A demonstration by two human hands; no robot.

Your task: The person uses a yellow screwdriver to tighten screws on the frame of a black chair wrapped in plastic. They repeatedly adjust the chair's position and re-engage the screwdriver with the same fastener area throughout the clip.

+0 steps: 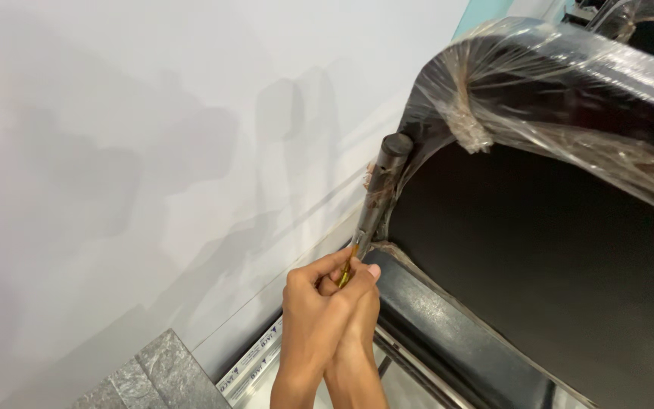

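Observation:
Both my hands are clasped together low in the middle of the view. My left hand [310, 309] wraps over my right hand [359, 327]. Together they grip a thin yellow-handled tool [347, 271], of which only a short piece shows between the fingers. Its tip meets the lower end of a dark grey metal rod [380, 191] that slants up and ends in a round cap. The rod lies against the edge of a black curved frame [569, 68] wrapped in clear plastic film.
A plain white wall [153, 151] fills the left side. A black padded ledge [448, 326] runs along the frame's lower edge, with a dark panel [554, 250] inside the frame. A grey stone slab [160, 375] and a white printed strip [247, 363] lie at the bottom left.

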